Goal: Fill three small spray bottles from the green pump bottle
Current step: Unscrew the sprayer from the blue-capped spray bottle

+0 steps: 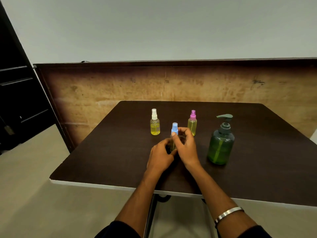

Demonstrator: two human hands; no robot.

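Three small spray bottles stand on the dark table (106,152). The white-capped bottle (154,123) at the back left holds yellow liquid, as does the pink-capped bottle (192,122) behind my hands. The blue-capped bottle (174,130) stands upright in the middle; my left hand (161,156) wraps its body from the left and my right hand (186,146) grips just below its blue cap, so its body is mostly hidden. The green pump bottle (221,143) stands to the right, untouched, with its pump head on.
A worn wooden panel (171,85) rises behind the table. A dark shelf unit (18,93) stands at the far left. The table's white front edge (103,185) runs close to my forearms. A metal bangle (228,214) circles my right wrist.
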